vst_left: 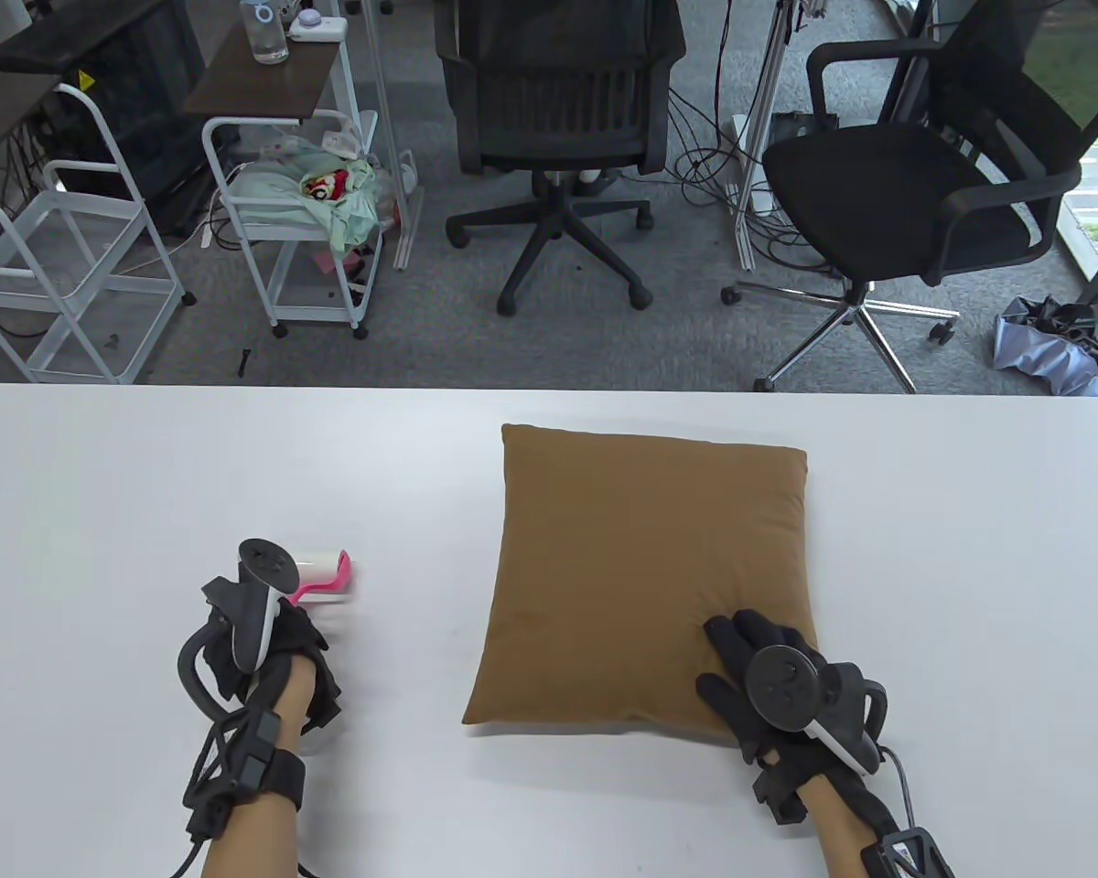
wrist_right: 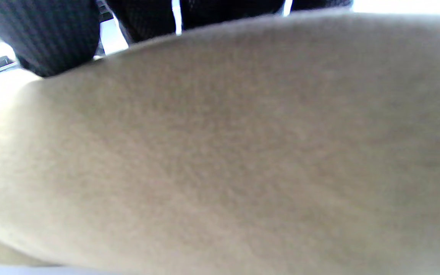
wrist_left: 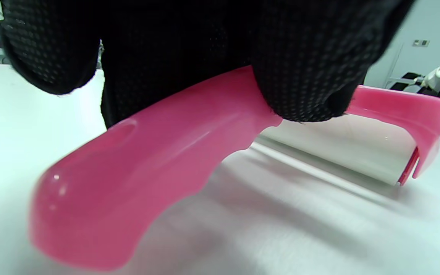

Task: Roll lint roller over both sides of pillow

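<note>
Pillow: the brown pillow (vst_left: 645, 576) is lying flat on the white table (vst_left: 549, 805), right of centre, with its far edge pointing toward the office chairs (vst_left: 558, 119).
Pillow handling: it is looking soft, plump and light, so it will likely give under pressure and slide on the smooth tabletop unless it is pinned; a corner or an edge seems the best place to take hold for flipping it.
Right hand: the right hand (vst_left: 769, 681) is resting on the pillow's near right corner with its fingers (vst_left: 741, 640) spread flat, holding nothing; in the right wrist view the tan fabric (wrist_right: 220, 152) is filling the frame under dark fingertips (wrist_right: 52, 34).
Lint roller: the pink lint roller (vst_left: 320, 576) is sitting to the left of the pillow, well apart from it, with its white sticky roll (wrist_left: 342, 147) pointing away from the person.
Roller handling: the handle (wrist_left: 147, 164) is looking like stiff, glossy plastic, light and perhaps slippery; the curved handle is the place to grip, keeping fingers off the adhesive roll.
Left hand: the left hand (vst_left: 270, 640) is closing around the handle, gloved fingers (wrist_left: 304, 68) wrapping over its top; whether the roller is touching the table I cannot tell.
Stage: judging by this, rolling is not yet beginning.
</note>
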A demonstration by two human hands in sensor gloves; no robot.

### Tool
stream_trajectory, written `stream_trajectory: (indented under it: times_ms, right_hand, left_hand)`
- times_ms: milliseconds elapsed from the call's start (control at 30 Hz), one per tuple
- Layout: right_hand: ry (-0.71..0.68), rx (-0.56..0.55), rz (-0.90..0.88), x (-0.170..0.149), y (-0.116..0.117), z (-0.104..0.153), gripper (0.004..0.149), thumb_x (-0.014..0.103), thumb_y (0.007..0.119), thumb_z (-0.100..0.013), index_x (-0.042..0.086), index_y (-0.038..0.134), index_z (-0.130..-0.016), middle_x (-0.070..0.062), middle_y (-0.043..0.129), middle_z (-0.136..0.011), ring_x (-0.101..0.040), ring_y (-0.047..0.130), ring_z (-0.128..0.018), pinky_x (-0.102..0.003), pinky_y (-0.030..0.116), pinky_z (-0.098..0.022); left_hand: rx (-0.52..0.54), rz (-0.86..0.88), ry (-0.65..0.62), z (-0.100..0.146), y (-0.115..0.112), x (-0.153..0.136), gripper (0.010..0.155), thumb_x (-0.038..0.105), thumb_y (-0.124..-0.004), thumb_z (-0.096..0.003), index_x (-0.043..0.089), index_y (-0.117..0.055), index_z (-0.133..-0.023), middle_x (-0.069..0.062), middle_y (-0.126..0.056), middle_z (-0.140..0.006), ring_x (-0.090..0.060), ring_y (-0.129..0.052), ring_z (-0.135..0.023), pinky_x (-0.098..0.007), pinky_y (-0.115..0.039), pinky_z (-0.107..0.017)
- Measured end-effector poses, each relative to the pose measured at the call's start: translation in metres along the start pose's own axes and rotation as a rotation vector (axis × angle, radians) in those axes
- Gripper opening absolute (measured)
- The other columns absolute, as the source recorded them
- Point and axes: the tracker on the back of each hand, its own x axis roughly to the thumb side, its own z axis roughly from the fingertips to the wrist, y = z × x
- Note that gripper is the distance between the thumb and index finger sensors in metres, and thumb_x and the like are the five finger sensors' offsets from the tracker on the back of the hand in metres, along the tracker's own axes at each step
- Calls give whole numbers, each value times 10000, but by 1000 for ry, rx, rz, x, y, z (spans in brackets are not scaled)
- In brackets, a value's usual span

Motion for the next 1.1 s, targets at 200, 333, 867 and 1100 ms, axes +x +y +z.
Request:
stream_trajectory:
  times_ms: [200,333,867,1100]
  right_hand:
    - [1,3,1,0,0,0,640,604,780,-365,403,656,-960,47,663,-1103,-250,729,-949,-519,668,-700]
    - [1,5,2,0,1,0,640,602,778,-367,400,653,-962,44,666,-1102,-252,726,-951,-520,666,-701]
    - [2,6,1,1,1,0,642,604,774,-368,403,647,-964,48,654,-1106,-248,718,-957,-517,662,-704]
    - [6,19,-4,0,1,0,650,606,771,-368,404,633,-970,50,637,-1114,-247,706,-965,-516,656,-709]
  left_hand:
    - [7,2,1,3,-1,-5,618,436,-867,-331,189,-794,-893,-121,-954,-851,-333,-1061,-618,-559,-816,-504]
    - [119,24,-76,18,17,-3,690,498,-832,-330,218,-725,-952,-97,-863,-976,-378,-959,-822,-591,-740,-607]
    - [332,276,-854,146,81,24,714,561,-804,-313,350,-684,-985,6,-734,-1112,-294,-673,-1091,-593,-564,-753]
    - [271,141,-974,180,41,25,782,593,-796,-306,351,-595,-1022,16,-636,-1156,-279,-567,-1135,-593,-479,-784]
